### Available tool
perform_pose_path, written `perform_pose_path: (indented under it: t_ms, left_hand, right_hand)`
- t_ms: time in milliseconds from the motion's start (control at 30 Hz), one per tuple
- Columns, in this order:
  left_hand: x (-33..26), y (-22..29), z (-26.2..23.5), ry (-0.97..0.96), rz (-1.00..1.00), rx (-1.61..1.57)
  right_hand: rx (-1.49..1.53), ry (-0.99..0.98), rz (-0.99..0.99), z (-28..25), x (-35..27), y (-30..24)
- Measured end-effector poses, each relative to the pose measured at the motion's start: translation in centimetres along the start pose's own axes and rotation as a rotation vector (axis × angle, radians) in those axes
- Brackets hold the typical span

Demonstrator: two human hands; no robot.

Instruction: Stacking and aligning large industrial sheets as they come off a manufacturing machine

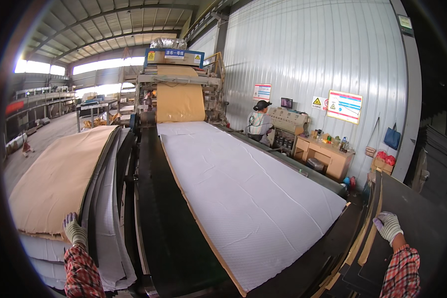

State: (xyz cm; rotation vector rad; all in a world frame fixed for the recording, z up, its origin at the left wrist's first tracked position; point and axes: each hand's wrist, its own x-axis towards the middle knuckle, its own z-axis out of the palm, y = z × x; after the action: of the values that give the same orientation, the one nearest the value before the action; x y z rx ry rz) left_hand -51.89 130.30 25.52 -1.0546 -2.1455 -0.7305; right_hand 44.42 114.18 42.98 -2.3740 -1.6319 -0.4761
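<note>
At 8 o'clock the gloved left hand (76, 231) lies on the near edge of a tan sheet (59, 174) topping a stack, and at 4 the gloved right hand (389, 226) rests at a dark board (422, 213); whether either grip is clamped, I cannot tell. Between them, a creased white sheet (243, 188) stretches from 5 o'clock toward a machine (213, 79) at 11, with a person (257, 123) at 1.

Both gloved hands (75, 232) (388, 226) well apart, palms-down

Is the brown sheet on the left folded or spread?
Spread: the brown sheet lies broad atop the pile, left hand at its near edge.
</note>
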Motion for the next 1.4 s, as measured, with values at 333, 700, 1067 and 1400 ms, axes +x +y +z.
perform_pose_path:
  t_ms: [333, 700, 1067, 1400]
  left_hand:
    - [0.0, -0.1, -0.1, -0.006, 0.000, -0.002]
    - [0.0, -0.1, -0.2, -0.020, 0.021, 0.012]
    - [0.1, -0.3, 0.2, -0.003, 0.021, 0.014]
    - [0.1, -0.4, 0.2, -0.028, 0.004, 0.022]
  right_hand:
    - [-0.174, 0.085, 0.168, -0.5, -0.7, -1.4]
    - [-0.219, 0.047, 0.257, 0.1, -0.5, -0.8]
    - [-0.080, 0.091, 0.067, 0.0, -0.1, -1.4]
    - [-0.300, 0.060, 0.371, -0.2, -0.7, -1.5]
